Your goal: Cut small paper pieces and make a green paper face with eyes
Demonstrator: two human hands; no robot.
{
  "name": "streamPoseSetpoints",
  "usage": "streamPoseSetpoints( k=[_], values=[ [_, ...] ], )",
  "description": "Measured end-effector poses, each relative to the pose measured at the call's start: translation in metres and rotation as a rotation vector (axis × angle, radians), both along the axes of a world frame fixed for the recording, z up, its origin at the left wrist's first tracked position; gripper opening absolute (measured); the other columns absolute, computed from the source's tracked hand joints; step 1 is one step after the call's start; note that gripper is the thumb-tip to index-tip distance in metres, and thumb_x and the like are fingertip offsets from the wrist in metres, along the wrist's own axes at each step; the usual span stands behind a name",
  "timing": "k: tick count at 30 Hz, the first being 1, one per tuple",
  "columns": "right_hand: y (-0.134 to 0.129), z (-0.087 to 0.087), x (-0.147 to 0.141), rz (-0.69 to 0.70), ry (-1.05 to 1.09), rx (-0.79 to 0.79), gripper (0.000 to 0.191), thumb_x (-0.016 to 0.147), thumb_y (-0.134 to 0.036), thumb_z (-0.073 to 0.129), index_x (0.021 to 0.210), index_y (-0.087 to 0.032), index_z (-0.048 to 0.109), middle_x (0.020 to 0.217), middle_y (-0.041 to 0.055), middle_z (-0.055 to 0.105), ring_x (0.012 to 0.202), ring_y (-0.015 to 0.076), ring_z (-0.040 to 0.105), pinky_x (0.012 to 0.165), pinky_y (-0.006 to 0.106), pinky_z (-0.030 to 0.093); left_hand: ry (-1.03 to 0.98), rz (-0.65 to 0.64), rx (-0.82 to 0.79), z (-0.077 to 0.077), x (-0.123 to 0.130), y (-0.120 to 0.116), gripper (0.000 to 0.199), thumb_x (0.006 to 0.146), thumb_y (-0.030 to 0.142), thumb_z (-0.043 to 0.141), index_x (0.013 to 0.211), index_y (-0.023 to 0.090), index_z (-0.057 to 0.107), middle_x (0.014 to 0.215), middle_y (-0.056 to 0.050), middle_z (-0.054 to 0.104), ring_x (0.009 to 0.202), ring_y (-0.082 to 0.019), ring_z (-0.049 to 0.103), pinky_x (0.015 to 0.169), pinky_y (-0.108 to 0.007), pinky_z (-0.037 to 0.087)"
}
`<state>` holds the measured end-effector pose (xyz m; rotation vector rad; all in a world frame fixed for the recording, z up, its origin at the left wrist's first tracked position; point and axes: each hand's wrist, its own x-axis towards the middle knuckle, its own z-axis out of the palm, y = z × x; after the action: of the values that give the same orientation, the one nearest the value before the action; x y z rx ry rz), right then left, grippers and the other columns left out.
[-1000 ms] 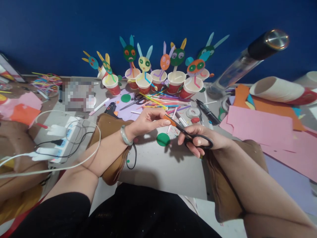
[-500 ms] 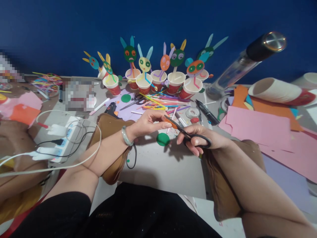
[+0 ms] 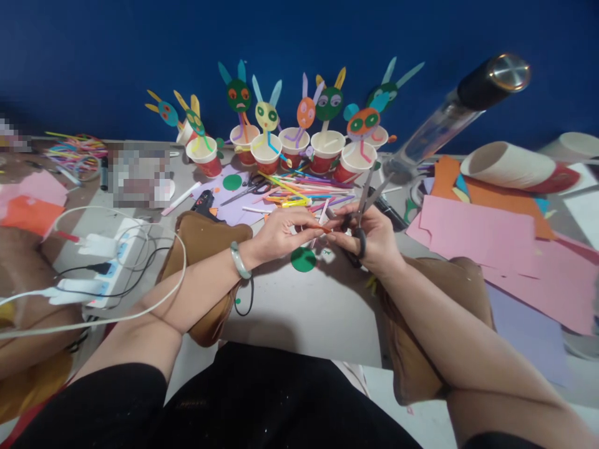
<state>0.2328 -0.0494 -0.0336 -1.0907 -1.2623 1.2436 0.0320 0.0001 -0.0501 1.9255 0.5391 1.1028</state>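
My left hand [image 3: 287,234], with a pale bangle on its wrist, pinches a small piece of orange paper [image 3: 322,228]. My right hand [image 3: 377,240] holds black-handled scissors [image 3: 363,209], their blades spread and pointing up, away from the paper. The thumb and fingertips of that same hand reach the paper's right end. Just below the hands a green paper circle [image 3: 303,259] lies on the table, with a small pale scrap [image 3: 327,254] beside it. The paper's outline is partly hidden by my fingers.
Behind my hands stand several paper cups [image 3: 266,156] with paper rabbit faces, and a pile of colored sticks [image 3: 304,187]. A tall bottle [image 3: 440,131] and pink paper sheets [image 3: 477,234] are at right. At left is a power strip [image 3: 119,255] with cables; brown cushions [image 3: 206,243] lie under my arms.
My right hand has turned the scissors from the orange paper to point upward, with blades spread. Its fingertips have come to the paper beside my left hand. The view has shifted slightly.
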Motion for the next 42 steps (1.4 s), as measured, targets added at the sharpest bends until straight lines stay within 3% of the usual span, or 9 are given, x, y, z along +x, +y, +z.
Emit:
streamPoseSetpoints(
  k=[5, 13, 19, 24, 31, 38, 42],
  values=[
    [0.000, -0.001, -0.002, -0.015, -0.037, -0.025, 0.056, 0.066, -0.050, 0.095, 0.100, -0.025, 0.059, 0.076, -0.0010, 0.071, 0.059, 0.0173, 0.068, 0.060, 0.034, 0.060, 0.057, 0.049, -0.038, 0.001, -0.001, -0.001, 0.026, 0.092, 0.040, 0.071, 0.078, 0.018, 0.075, 0.074, -0.004, 0.072, 0.069, -0.013, 0.061, 0.068, -0.027, 0.048],
    [0.004, -0.011, 0.000, 0.001, -0.101, 0.004, 0.054, 0.063, -0.048, 0.097, 0.097, -0.025, 0.061, 0.075, -0.0014, 0.068, 0.063, 0.0164, 0.065, 0.061, 0.032, 0.058, 0.203, 0.089, -0.177, 0.006, -0.003, 0.000, 0.020, 0.084, 0.033, 0.068, 0.073, 0.017, 0.067, 0.072, -0.002, 0.069, 0.065, -0.011, 0.056, 0.060, -0.023, 0.041],
    [0.006, -0.015, 0.000, -0.017, -0.119, -0.011, 0.055, 0.065, -0.049, 0.095, 0.098, -0.025, 0.059, 0.073, -0.0021, 0.067, 0.060, 0.0157, 0.064, 0.061, 0.032, 0.057, 0.265, 0.007, -0.239, 0.004, -0.004, 0.005, 0.016, 0.081, 0.026, 0.067, 0.069, 0.016, 0.067, 0.071, -0.001, 0.068, 0.065, -0.011, 0.055, 0.061, -0.024, 0.040],
    [0.006, -0.013, -0.002, 0.008, -0.122, -0.052, 0.052, 0.068, -0.047, 0.093, 0.099, -0.025, 0.058, 0.074, -0.0019, 0.067, 0.059, 0.0154, 0.063, 0.061, 0.032, 0.057, 0.308, -0.017, -0.250, 0.004, -0.008, 0.012, 0.021, 0.084, 0.031, 0.071, 0.069, 0.015, 0.067, 0.068, -0.001, 0.066, 0.065, -0.011, 0.054, 0.063, -0.025, 0.040],
    [0.008, -0.017, -0.003, -0.059, -0.164, -0.024, 0.043, 0.073, -0.044, 0.088, 0.100, -0.026, 0.060, 0.078, -0.0019, 0.064, 0.065, 0.0146, 0.062, 0.063, 0.029, 0.056, 0.401, 0.211, -0.226, 0.024, -0.032, 0.033, 0.021, 0.076, 0.029, 0.077, 0.063, 0.015, 0.068, 0.063, -0.001, 0.067, 0.059, -0.011, 0.052, 0.062, -0.027, 0.040],
    [0.010, -0.019, -0.003, -0.070, -0.143, -0.068, 0.036, 0.075, -0.034, 0.086, 0.099, -0.026, 0.060, 0.075, -0.0026, 0.065, 0.057, 0.0132, 0.060, 0.057, 0.029, 0.057, 0.565, 0.139, -0.333, 0.023, -0.044, 0.048, 0.011, 0.065, 0.018, 0.081, 0.061, 0.014, 0.072, 0.058, 0.000, 0.066, 0.056, -0.010, 0.054, 0.060, -0.027, 0.038],
    [0.010, -0.019, -0.002, -0.081, -0.137, -0.085, 0.039, 0.074, -0.034, 0.088, 0.099, -0.025, 0.060, 0.075, -0.0025, 0.066, 0.058, 0.0133, 0.062, 0.056, 0.028, 0.058, 0.662, 0.104, -0.371, 0.020, -0.047, 0.053, 0.016, 0.058, 0.014, 0.084, 0.054, 0.015, 0.068, 0.049, 0.002, 0.059, 0.049, -0.009, 0.048, 0.057, -0.028, 0.034]
  ],
)
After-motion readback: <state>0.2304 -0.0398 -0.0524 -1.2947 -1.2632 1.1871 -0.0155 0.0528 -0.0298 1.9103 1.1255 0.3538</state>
